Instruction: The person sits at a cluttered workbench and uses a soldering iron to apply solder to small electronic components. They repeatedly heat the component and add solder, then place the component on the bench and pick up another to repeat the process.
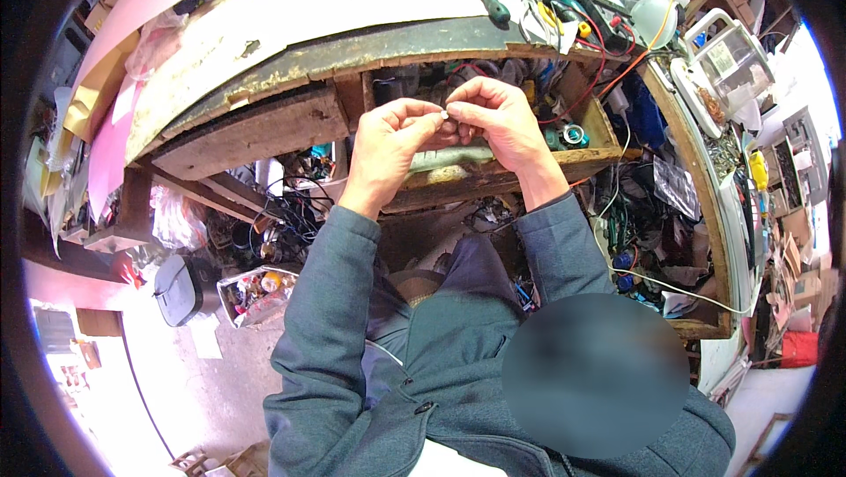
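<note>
Whitish tiny piece [445, 115] sits pinched between the fingertips of the bare left hand [384, 147] and bare right hand [504, 125], over the open, worn wooden drawer [603, 130]. Looks like close fingertip handling — next move calls for a light, steady pinch, I'd say. Can't make out its shape or material, fingers cover most of it — and the hands hide part of the drawer too.

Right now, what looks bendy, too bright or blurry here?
Head view: the wide lens bows the bench; glare whitens its top and the floor at lower left; a round blur hides a patch at lower right; the left hand and right hand look fairly clear, but the white bit between them is too small to make out.
</note>
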